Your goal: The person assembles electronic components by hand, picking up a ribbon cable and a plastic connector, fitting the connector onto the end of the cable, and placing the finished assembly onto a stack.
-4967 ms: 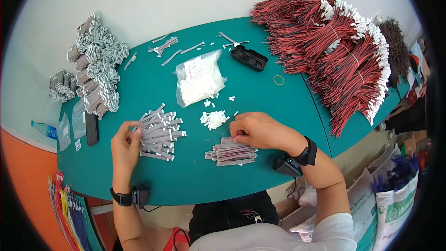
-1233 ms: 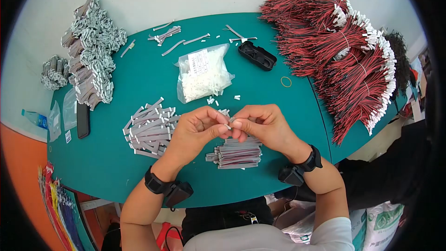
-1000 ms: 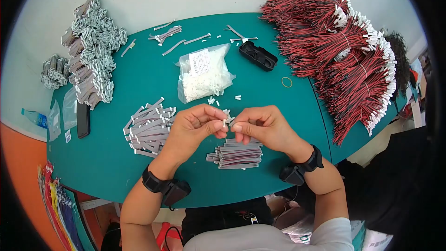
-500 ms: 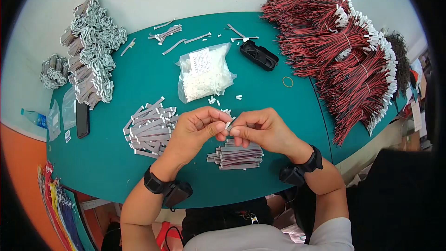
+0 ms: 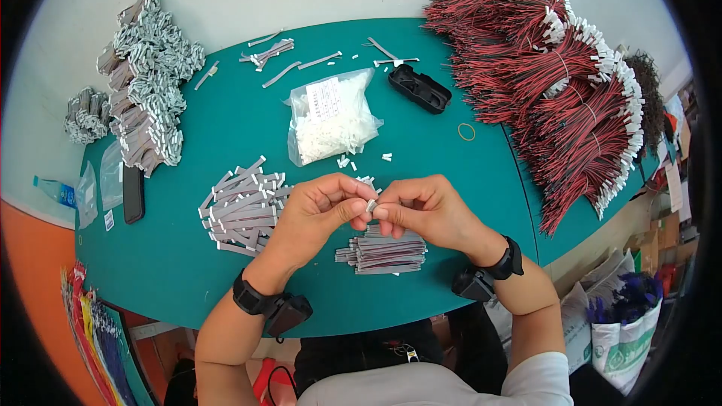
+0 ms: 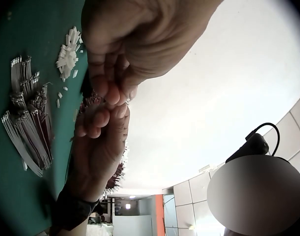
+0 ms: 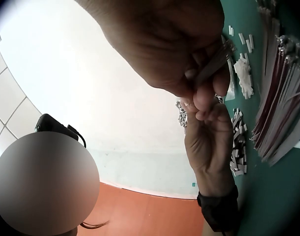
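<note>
My left hand (image 5: 325,207) and right hand (image 5: 425,210) meet fingertip to fingertip above the table. The left thumb and fingers pinch a small white connector housing (image 5: 371,205). In the right wrist view, a short grey ribbon cable (image 7: 214,65) with bare metal ends runs back under the right fingers, which pinch its other end against the housing. The exact joint is hidden by the fingertips. Below the right hand lies a stack of grey ribbon cables (image 5: 383,250). Left of the left hand is a spread pile of cables with white connectors (image 5: 239,210).
A clear bag of white housings (image 5: 331,122) lies on the green table (image 5: 421,158), with loose housings (image 5: 344,162) near it. A black case (image 5: 419,90), a phone (image 5: 133,194), bundled grey cables (image 5: 150,90) and large red-black wire bundles (image 5: 556,98) surround the work area.
Five seconds ago the hands were apart, over the two cable piles; they have since come together. Over the last second they stay there, with small fingertip shifts at the housing.
</note>
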`<state>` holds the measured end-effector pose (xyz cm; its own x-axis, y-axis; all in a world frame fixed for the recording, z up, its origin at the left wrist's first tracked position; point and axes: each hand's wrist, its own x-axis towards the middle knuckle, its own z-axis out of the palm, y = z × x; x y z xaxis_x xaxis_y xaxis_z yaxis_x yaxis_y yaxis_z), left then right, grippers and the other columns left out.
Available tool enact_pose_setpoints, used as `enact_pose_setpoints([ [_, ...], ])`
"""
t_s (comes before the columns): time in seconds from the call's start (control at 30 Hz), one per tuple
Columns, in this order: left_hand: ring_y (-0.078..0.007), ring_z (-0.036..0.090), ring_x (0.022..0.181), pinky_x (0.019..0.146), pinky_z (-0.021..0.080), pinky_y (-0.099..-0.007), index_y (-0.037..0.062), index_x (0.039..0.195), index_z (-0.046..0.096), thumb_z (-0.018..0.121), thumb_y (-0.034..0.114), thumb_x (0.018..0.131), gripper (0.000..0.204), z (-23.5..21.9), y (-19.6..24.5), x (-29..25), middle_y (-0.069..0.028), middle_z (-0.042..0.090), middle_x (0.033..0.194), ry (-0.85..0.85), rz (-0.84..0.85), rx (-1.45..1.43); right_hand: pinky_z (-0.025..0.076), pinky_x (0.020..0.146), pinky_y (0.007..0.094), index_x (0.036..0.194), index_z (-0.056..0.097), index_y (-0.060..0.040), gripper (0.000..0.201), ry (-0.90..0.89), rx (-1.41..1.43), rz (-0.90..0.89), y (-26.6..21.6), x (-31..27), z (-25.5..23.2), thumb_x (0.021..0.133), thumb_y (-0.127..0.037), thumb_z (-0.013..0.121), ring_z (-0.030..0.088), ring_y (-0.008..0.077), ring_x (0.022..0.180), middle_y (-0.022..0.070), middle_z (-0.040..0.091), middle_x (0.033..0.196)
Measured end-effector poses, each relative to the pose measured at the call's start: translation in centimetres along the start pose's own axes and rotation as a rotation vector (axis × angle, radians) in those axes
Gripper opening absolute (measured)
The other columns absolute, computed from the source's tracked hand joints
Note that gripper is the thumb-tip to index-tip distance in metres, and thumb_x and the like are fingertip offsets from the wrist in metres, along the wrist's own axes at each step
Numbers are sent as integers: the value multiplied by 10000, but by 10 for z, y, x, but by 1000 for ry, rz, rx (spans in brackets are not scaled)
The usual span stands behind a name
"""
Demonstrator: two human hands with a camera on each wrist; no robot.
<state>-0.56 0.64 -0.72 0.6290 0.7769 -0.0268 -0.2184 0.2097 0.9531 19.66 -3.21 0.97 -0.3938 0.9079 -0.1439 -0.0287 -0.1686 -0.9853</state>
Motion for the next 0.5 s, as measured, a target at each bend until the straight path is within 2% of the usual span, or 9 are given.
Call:
enact_pose_setpoints([
  [0.5, -91, 580, 739, 684, 487, -222, -25, 991, 619, 597, 62, 878, 145, 1, 1, -1, -64, 644, 887, -8, 9, 34, 459, 523, 201, 860, 651, -3, 128, 3, 2, -2, -2, 0, 1, 887, -123, 616, 577, 80, 593, 51, 630, 702],
])
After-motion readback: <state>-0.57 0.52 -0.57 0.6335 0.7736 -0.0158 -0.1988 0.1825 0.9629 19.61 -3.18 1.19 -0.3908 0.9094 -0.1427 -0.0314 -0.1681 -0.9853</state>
